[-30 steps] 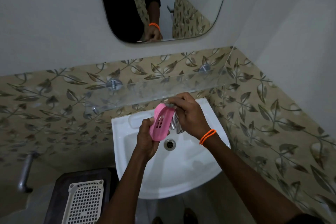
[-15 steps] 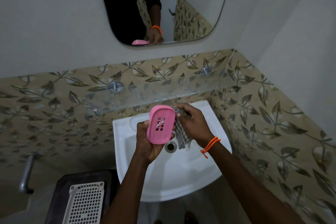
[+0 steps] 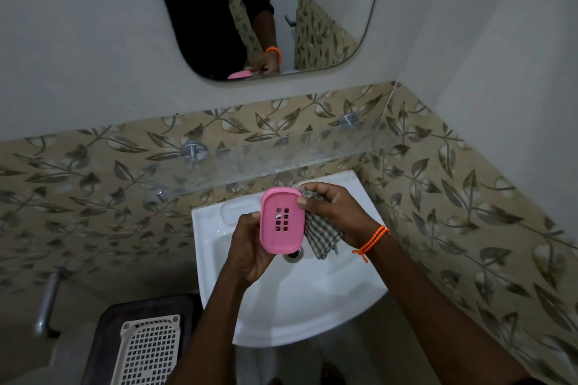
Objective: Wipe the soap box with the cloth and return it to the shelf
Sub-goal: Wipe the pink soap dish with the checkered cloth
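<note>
shelf [image 3: 281,153]: glass top bare, open from the front | above: clear up to mirror [image 3: 328,9] | right: tiled side wall [image 3: 453,197] close | tap [image 3: 283,180]: apparently under shelf edge, partly hidden | basin [image 3: 312,306]: open below

No writing, label, brand, number or sign could be read anywhere in the view. The pink soap box [image 3: 281,220] showed only a grid of slots, the checked cloth [image 3: 322,236] only its weave, and the wall tiles [image 3: 93,172] only a leaf pattern.
</note>
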